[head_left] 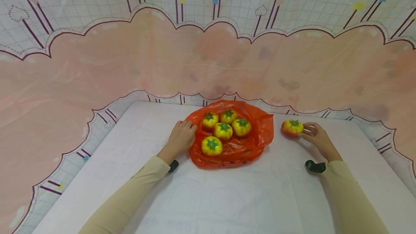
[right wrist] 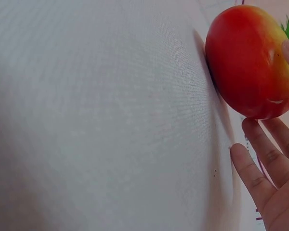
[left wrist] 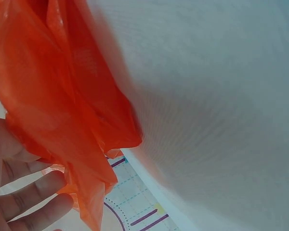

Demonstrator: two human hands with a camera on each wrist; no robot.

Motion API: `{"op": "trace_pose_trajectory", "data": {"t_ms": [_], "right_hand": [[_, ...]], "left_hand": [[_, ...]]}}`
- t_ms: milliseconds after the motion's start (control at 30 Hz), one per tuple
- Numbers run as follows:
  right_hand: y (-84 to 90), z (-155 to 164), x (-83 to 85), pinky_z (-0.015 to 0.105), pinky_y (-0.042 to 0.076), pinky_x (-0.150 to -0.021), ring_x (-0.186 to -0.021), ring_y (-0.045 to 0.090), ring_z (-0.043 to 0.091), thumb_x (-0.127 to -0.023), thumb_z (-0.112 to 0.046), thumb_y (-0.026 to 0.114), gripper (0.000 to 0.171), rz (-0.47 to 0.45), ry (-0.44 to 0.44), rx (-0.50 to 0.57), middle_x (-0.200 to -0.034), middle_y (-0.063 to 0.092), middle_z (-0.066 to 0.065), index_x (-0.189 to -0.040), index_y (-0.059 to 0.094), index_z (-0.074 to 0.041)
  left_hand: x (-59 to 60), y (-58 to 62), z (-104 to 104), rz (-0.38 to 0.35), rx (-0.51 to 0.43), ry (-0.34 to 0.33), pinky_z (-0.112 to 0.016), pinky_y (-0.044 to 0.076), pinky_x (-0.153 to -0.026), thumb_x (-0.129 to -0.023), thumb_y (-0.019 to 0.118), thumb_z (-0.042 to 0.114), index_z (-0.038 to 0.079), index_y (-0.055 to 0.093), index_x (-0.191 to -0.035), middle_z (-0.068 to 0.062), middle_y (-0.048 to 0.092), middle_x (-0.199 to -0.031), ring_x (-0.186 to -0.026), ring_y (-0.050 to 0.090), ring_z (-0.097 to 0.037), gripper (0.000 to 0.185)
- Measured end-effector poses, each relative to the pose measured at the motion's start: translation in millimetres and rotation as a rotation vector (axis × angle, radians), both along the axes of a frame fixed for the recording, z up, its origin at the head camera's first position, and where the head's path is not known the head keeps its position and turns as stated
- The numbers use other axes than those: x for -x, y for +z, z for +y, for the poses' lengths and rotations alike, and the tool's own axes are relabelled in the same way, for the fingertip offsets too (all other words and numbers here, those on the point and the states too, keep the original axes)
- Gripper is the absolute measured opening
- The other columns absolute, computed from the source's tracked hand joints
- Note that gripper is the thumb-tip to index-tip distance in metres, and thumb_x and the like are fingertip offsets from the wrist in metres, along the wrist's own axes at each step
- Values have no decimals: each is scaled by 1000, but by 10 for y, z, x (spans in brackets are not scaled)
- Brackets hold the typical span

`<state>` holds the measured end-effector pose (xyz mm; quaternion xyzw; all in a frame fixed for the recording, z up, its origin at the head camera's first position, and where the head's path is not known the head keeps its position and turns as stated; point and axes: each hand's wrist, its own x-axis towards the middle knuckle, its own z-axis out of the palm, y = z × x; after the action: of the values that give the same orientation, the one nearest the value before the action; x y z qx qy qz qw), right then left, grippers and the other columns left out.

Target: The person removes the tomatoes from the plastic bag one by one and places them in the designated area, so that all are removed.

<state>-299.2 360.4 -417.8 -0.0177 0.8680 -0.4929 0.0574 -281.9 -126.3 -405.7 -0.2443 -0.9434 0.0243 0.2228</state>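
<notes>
An orange plastic bag (head_left: 234,147) lies open on the white table (head_left: 227,198) with several yellow-red toy tomatoes (head_left: 222,130) in it. My left hand (head_left: 182,136) holds the bag's left edge; in the left wrist view the orange bag film (left wrist: 62,96) drapes over the fingers (left wrist: 29,202). To the right of the bag, one more tomato (head_left: 292,127) sits on the table. My right hand (head_left: 314,134) holds it lightly. In the right wrist view the thumb lies on the red tomato (right wrist: 245,62) and the fingers (right wrist: 260,168) reach under it.
A pink and white patterned cloth (head_left: 208,53) hangs behind the table and drapes round its sides. The table's far edge runs just behind the bag. Bare white tabletop lies in front of both forearms.
</notes>
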Motion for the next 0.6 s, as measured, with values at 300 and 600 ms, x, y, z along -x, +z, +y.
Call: {"op": "trace_pose_trajectory", "data": {"t_ms": [300,600], "right_hand": [[-10,-1,19,55,27,-107,-135,26,48,-92,-33,56,73,-7,-5,-3,-149,21,32,-140,18,4],[-22,13,35,56,27,-107,-136,25,48,-91,-35,57,75,-19,-9,-3,-150,18,31,-143,16,2]], "left_hand": [[4,-4,-3,11,0,-6,-41,49,-87,-83,64,13,6,65,-96,-12,62,-91,-90,58,-28,15],[6,-7,-6,9,6,-2,-42,49,-87,-83,64,15,6,64,-97,-12,62,-92,-90,58,-28,16]]}}
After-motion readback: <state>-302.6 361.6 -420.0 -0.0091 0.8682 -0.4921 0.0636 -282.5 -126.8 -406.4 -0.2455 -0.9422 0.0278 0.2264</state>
